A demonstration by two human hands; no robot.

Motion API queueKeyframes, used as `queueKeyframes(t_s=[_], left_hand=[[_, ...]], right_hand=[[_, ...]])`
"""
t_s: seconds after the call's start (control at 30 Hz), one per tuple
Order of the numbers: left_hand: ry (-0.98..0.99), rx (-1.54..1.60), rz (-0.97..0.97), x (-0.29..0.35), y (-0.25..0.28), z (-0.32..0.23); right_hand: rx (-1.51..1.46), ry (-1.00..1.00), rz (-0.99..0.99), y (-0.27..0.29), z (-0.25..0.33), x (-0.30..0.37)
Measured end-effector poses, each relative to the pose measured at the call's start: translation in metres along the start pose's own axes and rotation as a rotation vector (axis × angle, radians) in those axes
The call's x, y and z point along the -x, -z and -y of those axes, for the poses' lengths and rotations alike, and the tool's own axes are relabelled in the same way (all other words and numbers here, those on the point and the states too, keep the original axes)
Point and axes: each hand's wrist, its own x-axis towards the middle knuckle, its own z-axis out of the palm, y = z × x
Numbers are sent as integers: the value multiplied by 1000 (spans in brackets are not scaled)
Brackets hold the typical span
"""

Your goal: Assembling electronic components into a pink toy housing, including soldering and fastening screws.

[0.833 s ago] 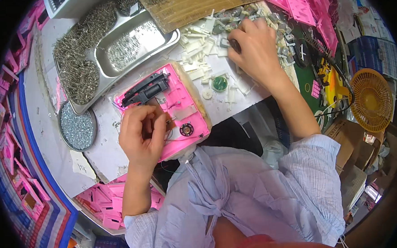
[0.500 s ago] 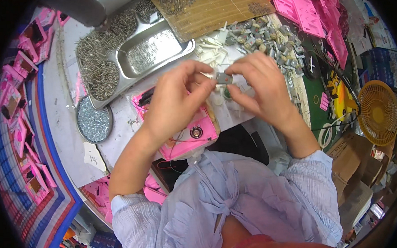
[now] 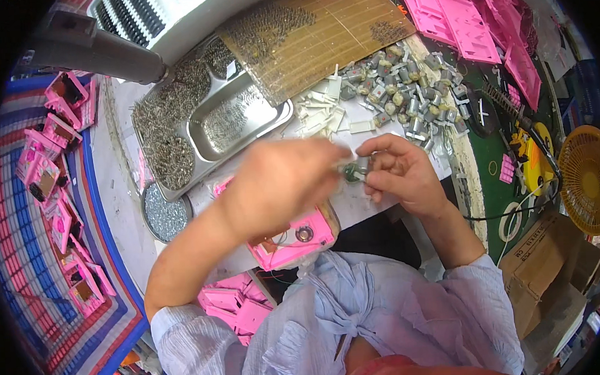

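Observation:
My right hand [image 3: 404, 175] pinches a small grey motor [image 3: 363, 164] between thumb and fingers. A small green part [image 3: 351, 172] shows beside the motor; whether it is joined to it I cannot tell. My left hand [image 3: 279, 182] is close to the motor on its left, smeared by motion, so its fingers are unclear. Below it lies an opened pink plastic housing [image 3: 286, 253] with a round metal-and-black part [image 3: 304, 234] and thin wires. The left hand and forearm hide much of the housing. Beyond my right hand lies a heap of grey motors [image 3: 414, 93].
White plastic pieces [image 3: 320, 112] lie beside the motors. A metal tray [image 3: 269, 124] of screws, a round dish [image 3: 166, 211] of small metal bits and a brown board [image 3: 326, 30] stand around. Pink panels [image 3: 464, 23], a yellow basket [image 3: 584, 179] and a grey machine arm [image 3: 110, 51] flank the table.
My right hand has moved down slightly with the motor. The left hand has drawn back a little from it and is blurred. The whole view has shifted.

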Motion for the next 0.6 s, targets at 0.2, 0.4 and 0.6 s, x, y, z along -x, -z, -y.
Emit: queueKeyframes(t_s=[0.2, 0.4, 0.6], left_hand=[[153, -456, -246, -72, 26, 118], [121, -658, 77, -116, 26, 145], [195, -698, 214, -125, 33, 143]], right_hand=[[32, 49, -8, 4, -6, -4], [68, 54, 25, 5, 1, -5], [73, 72, 49, 10, -2, -3]])
